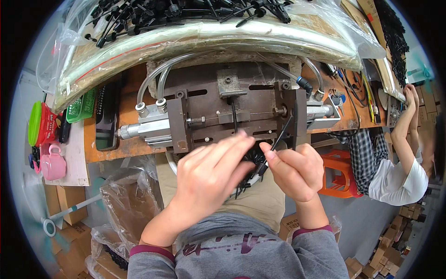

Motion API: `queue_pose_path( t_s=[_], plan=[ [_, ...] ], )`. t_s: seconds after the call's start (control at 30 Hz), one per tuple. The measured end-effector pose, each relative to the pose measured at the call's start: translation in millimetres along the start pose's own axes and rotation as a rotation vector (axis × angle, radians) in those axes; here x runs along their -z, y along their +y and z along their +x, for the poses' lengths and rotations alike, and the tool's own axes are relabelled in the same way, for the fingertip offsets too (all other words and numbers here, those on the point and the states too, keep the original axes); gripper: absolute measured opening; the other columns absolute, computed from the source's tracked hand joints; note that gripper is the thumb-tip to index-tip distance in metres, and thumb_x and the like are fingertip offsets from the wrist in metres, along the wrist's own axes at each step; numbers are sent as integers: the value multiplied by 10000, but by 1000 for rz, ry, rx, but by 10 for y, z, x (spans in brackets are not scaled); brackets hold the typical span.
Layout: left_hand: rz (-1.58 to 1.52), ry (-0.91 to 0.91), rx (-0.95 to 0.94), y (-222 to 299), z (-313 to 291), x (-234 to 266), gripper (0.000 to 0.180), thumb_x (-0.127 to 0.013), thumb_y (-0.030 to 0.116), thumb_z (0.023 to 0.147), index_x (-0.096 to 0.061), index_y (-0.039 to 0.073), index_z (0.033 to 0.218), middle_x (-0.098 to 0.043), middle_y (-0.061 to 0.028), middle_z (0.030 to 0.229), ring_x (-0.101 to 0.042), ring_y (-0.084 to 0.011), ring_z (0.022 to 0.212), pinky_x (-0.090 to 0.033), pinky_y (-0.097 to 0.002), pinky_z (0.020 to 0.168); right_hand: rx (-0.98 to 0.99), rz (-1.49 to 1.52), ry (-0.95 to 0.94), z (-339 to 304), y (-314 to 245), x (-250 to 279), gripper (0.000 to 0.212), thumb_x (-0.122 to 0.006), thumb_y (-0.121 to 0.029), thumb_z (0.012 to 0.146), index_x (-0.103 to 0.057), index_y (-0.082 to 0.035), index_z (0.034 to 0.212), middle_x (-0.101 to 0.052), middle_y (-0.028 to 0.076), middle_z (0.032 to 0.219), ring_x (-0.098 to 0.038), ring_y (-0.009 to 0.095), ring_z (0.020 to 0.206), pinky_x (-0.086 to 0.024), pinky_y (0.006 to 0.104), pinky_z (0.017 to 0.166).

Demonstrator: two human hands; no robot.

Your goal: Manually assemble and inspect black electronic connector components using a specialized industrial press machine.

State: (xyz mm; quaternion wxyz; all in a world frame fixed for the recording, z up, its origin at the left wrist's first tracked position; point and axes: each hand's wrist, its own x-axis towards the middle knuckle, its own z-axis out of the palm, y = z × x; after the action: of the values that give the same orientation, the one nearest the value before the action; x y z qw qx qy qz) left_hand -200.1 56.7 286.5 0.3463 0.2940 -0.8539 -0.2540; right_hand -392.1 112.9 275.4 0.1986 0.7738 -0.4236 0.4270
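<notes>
Right hand [298, 173] was closed around a black stem [283, 130], pinched thumb-side probably for control; left hand [209, 174] was held loosely spread, black parts [254, 156] between them, metal fixture [200, 86] just beyond, presumably for reach.

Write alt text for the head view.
A person's right hand pinches a thin black part while the left hand, slightly blurred, is held before a dark metal fixture on a wooden bench. Black parts are heaped beyond; another person is at right.

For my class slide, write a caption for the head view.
Right hand grips a thin black part, left hand near a brown metal fixture, a heap of black parts beyond.
</notes>
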Motion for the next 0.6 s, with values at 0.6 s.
queue_pose_path(
  t_s=[0.6],
  plan=[
    [410,66,-92,-127,-60,-163,274,-826,153,683,-728,64,923,-694,-108,1260,-602,-127,581,-471,-253,558,-409,452,89,-15,-70,-104,490,-770,100,752,-600,45,1209,-619,280,1266,-727,313,1009,-595,345,857]
  ],
)
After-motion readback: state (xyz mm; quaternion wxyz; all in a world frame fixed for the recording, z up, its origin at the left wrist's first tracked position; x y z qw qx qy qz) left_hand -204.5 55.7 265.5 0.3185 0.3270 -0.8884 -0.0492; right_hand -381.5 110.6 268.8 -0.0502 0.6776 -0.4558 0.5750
